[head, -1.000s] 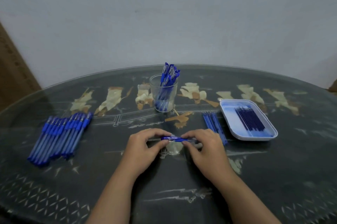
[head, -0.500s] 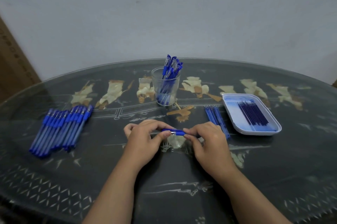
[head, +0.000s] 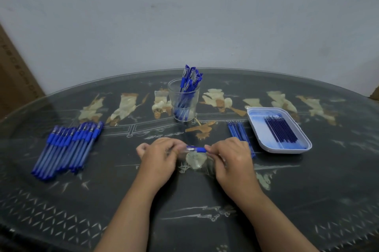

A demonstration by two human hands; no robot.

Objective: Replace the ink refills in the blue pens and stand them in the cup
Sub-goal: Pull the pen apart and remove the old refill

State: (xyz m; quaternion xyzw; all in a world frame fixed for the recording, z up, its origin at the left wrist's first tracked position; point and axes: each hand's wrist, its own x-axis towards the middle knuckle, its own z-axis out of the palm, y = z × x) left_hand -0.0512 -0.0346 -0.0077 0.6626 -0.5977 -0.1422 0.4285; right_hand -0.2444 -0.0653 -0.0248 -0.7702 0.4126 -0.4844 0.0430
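Note:
I hold one blue pen (head: 196, 149) level between both hands, just above the table's middle. My left hand (head: 159, 157) grips its left end and my right hand (head: 231, 158) pinches its right end; only the short blue middle section shows. Behind them a clear cup (head: 183, 101) stands with several blue pens upright in it. A pile of capped blue pens (head: 67, 147) lies at the left. A few blue refills (head: 239, 131) lie beside my right hand, and a white tray (head: 264, 145) with several dark refills (head: 281, 130) sits at the right.
The dark oval glass-topped table (head: 184, 200) carries pale painted figures. A grey wall rises behind it. A brown cardboard box (head: 14, 79) leans at the far left edge.
My hands have drawn closer together along the pen, so less of its blue body shows between them. The view has tilted down slightly.

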